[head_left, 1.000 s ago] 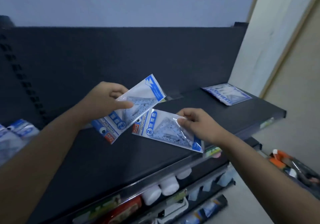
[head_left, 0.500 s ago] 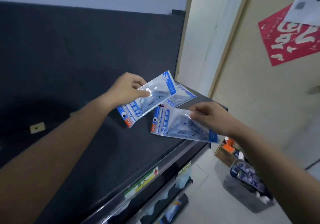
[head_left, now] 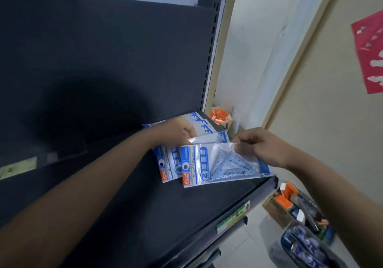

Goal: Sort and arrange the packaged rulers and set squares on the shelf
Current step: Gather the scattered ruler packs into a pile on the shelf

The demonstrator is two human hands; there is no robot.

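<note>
- Both hands have travelled to the right end of the shelf [head_left: 145, 205] since 0.5 s ago. The 2 packets, then held apart in the air, now overlap low over the shelf's right end.
- Left hand [head_left: 176, 131] has come down onto the second packet [head_left: 169, 164], which lies on a stack of packets [head_left: 200, 121] at the shelf's back right corner. Its fingertips are hidden behind the other packet's edge, so I cannot tell whether it clamps the packet or only presses on it.
- Right hand [head_left: 263, 149] pinches the top edge of the front packet [head_left: 207, 164], thumb and fingers closed on the clear plastic. This packet sits tilted over the shelf's front right part and covers part of the second packet. I cannot tell whether it touches the shelf.
- The front packet's white and blue header reads "GEOMETRIC", with a "2" in a blue circle and a small red brand tag too blurred to read. Clear set squares [head_left: 230, 164] show through the plastic.
- The second packet carries the same header, partly covered.
- A green price label [head_left: 233, 217] is stuck on the shelf's front edge, its print unreadable.
- A red poster [head_left: 371, 56] with white characters hangs on the wall right of the shelf, too blurred to read.
</note>
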